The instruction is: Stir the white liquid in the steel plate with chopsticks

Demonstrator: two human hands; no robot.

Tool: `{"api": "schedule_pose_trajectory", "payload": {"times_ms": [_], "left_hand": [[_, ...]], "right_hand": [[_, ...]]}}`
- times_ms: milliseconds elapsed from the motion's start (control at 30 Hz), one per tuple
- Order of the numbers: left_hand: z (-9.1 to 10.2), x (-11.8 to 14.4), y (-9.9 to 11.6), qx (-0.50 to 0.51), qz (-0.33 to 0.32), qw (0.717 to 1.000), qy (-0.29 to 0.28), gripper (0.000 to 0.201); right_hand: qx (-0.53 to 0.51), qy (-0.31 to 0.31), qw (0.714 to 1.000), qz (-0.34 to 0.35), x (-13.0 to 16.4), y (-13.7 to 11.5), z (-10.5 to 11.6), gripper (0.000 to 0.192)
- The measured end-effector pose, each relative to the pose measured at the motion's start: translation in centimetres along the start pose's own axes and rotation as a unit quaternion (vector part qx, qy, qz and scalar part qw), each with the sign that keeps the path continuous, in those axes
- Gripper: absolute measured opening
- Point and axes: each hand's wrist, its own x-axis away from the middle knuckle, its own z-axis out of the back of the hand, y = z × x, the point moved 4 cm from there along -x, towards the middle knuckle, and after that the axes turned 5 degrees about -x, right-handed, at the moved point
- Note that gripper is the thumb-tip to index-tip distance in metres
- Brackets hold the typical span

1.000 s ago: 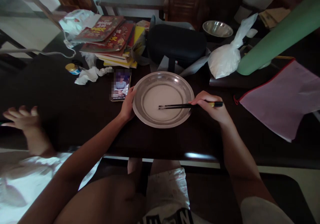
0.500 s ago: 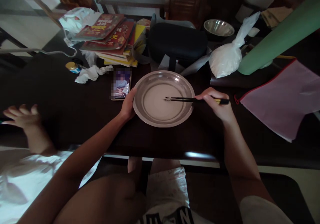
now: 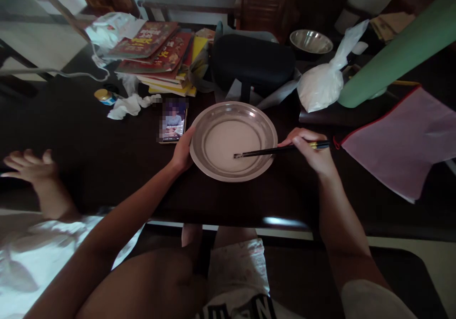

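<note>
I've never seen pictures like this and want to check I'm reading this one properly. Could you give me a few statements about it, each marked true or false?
1. The right hand holds a pair of chopsticks. True.
2. The left hand holds the phone. False: it holds the left side of the near bowl; the phone lies beside that bowl.
3. The chopsticks reach over the rim into the near bowl. True.
4. The red books lie right of the black case. False: they lie left of it.
5. The knotted bag has something white in it. True.
</note>
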Motion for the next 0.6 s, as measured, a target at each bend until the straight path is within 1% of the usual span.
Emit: {"api": "schedule_pose_trajectory", "payload": {"times_ms": [67,100,133,233,267,300,433,467,500,600], "left_hand": [[0.0,0.0,0.0,-0.011,-0.009,1.0,-0.003,0.026],[0.1,0.0,0.0,-0.016,-0.011,1.0,-0.004,0.026],[0.1,0.0,0.0,-0.019,-0.01,1.0,-0.004,0.027],[0.1,-0.1,-0.2,-0.012,0.006,1.0,0.001,0.027],[0.1,-0.1,-0.2,-0.009,0.01,1.0,0.0,0.027],[0.1,-0.1,-0.2,-0.009,0.01,1.0,0.0,0.027],[0.3,-0.2,-0.2,-0.02,-0.018,1.0,-0.006,0.026],[0.4,-0.2,-0.1,-0.024,-0.026,0.999,-0.007,0.025],[0.4,-0.3,-0.2,-0.027,-0.03,0.999,-0.007,0.026],[0.5,-0.3,-0.2,-0.028,-0.026,0.999,-0.004,0.028]], "right_hand": [[0.001,-0.039,0.999,0.012,0.0,0.1,-0.6,0.027],[0.005,-0.042,0.999,0.018,0.0,0.1,-0.6,0.026],[0.01,-0.032,0.999,0.02,0.0,0.2,-0.5,0.025],[0.026,0.032,0.999,0.006,0.0,0.3,0.4,0.027],[0.024,0.04,0.999,0.0,0.1,0.3,0.6,0.029],[0.02,0.035,0.999,-0.003,0.1,0.3,0.5,0.031],[-0.002,-0.041,0.999,0.009,0.0,0.2,-0.6,0.028],[0.001,-0.043,0.999,0.012,0.0,0.2,-0.7,0.026],[0.007,-0.032,0.999,0.012,0.0,0.1,-0.6,0.026],[0.024,0.031,0.999,-0.002,0.0,0.0,0.3,0.028]]}}
